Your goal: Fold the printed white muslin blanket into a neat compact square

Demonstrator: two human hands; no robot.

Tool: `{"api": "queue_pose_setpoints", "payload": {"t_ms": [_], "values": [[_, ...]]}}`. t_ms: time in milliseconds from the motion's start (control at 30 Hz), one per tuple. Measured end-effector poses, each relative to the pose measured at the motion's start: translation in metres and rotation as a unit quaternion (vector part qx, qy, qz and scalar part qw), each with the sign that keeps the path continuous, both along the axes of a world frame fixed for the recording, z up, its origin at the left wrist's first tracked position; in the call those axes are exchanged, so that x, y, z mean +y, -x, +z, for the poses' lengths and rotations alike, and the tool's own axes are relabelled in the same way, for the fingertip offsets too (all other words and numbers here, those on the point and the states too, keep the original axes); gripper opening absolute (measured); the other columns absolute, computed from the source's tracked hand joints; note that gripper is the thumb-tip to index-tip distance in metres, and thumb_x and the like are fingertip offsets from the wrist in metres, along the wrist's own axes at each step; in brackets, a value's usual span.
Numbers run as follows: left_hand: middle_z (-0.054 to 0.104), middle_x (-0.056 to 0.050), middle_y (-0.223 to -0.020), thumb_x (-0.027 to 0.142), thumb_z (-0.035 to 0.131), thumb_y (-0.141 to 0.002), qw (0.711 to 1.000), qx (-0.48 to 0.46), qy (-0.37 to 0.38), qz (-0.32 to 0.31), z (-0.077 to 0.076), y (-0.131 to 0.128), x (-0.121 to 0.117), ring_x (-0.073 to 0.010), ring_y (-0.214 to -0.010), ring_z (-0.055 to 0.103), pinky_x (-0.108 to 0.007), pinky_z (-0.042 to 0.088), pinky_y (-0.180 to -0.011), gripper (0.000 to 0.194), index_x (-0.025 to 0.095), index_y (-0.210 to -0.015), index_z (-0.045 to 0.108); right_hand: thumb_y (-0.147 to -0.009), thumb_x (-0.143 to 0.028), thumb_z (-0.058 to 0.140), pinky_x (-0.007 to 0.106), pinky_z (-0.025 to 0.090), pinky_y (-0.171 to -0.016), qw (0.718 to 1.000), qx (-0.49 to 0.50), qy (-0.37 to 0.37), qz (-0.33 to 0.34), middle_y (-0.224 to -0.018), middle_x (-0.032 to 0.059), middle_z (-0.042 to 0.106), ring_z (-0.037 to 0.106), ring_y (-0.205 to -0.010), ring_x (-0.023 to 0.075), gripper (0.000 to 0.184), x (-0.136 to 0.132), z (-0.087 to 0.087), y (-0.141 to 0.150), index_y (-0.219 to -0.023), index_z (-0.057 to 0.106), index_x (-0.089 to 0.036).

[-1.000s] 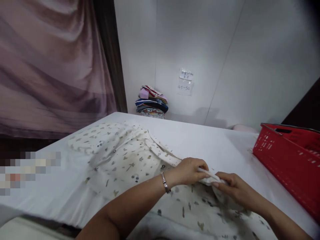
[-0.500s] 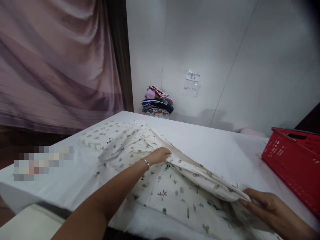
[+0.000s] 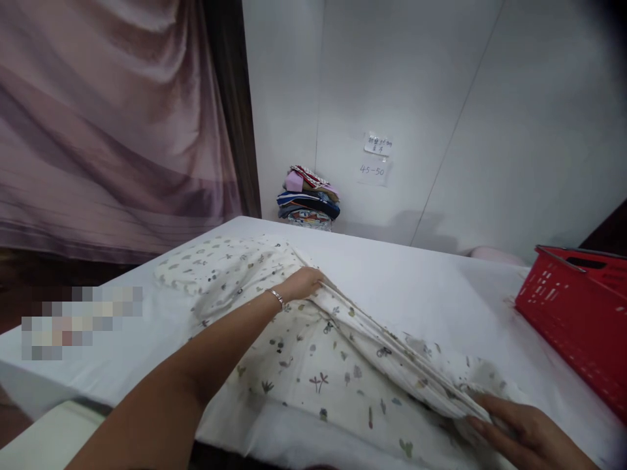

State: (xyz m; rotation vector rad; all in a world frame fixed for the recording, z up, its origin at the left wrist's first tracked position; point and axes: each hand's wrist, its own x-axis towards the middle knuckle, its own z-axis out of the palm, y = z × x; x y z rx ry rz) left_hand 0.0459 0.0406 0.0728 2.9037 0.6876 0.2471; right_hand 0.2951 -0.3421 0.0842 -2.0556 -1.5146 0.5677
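A cream cloth printed with small plants and other motifs lies rumpled across the white table. It looks like a garment or a sheet; its exact kind is unclear. My left hand, with a bracelet at the wrist, pinches the cloth's edge near the middle. Lower right, my right hand grips the same edge between thumb and fingers. Between both hands the edge runs in a fairly straight, layered fold. Part of the cloth spreads beyond my right hand, and its left portion lies flatter near the far left table side.
On the right stands a red plastic basket. A stack of folded fabrics sits at the far edge against the wall. Pink drapery hangs at left. Handwritten paper notes are on the wall. A blurred patch covers something on the table's left.
My left hand has moved slightly up and left with the cloth's edge. My right hand has shifted a little lower. The fold between them is straighter, and more cloth shows behind it.
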Motion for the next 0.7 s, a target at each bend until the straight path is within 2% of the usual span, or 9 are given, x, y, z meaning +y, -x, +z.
{"api": "queue_pose_setpoints", "payload": {"t_ms": [100,267,467,600,700], "values": [[0.066,-0.008,-0.106,0.02,0.044,-0.084,1.0,0.011,0.012,0.027,0.0,-0.012,0.007,-0.0221,-0.1,0.058,-0.031,0.042,-0.088,0.029,0.018,-0.106,0.062,-0.071,-0.06,0.057,0.028,0.05,-0.056,1.0,0.004,0.004,0.004,-0.067,0.004,0.068,0.062,-0.064,0.0242,0.035,0.0,-0.004,0.0,-0.07,0.069,-0.027],[0.068,-0.005,-0.106,0.014,0.053,-0.076,0.997,0.052,0.041,0.044,-0.008,-0.027,0.013,-0.0214,-0.099,0.06,-0.028,0.044,-0.084,0.049,0.022,-0.124,0.052,-0.07,-0.061,0.056,0.028,0.05,-0.054,1.0,-0.008,0.013,0.005,-0.065,0.004,0.068,0.061,-0.062,0.0239,0.035,-0.003,-0.008,-0.003,-0.067,0.068,-0.027],[0.067,-0.007,-0.11,0.02,0.051,-0.079,0.997,0.066,0.03,0.042,-0.008,-0.035,0.017,-0.0234,-0.101,0.06,-0.03,0.043,-0.085,0.032,0.021,-0.109,0.063,-0.069,-0.061,0.058,0.027,0.051,-0.054,1.0,-0.018,-0.001,-0.015,-0.064,0.0042,0.068,0.062,-0.062,0.0245,0.035,-0.001,-0.005,-0.001,-0.069,0.07,-0.028],[0.068,-0.007,-0.104,0.021,0.05,-0.08,0.998,0.058,0.006,0.029,-0.004,-0.034,0.019,-0.0221,-0.096,0.06,-0.029,0.043,-0.083,0.027,0.02,-0.1,0.067,-0.068,-0.06,0.059,0.028,0.051,-0.056,1.0,-0.008,0.0,-0.005,-0.065,0.0046,0.069,0.062,-0.062,0.0242,0.035,0.0,-0.001,-0.001,-0.071,0.07,-0.026],[0.069,-0.007,-0.098,0.02,0.05,-0.079,0.999,0.045,-0.017,0.017,0.001,-0.03,0.021,-0.0215,-0.093,0.06,-0.029,0.042,-0.081,0.023,0.019,-0.094,0.068,-0.065,-0.059,0.063,0.028,0.048,-0.052,0.998,-0.025,-0.031,-0.046,-0.06,0.0035,0.067,0.06,-0.057,0.0227,0.033,0.002,-0.001,-0.013,-0.067,0.07,-0.026]]}}
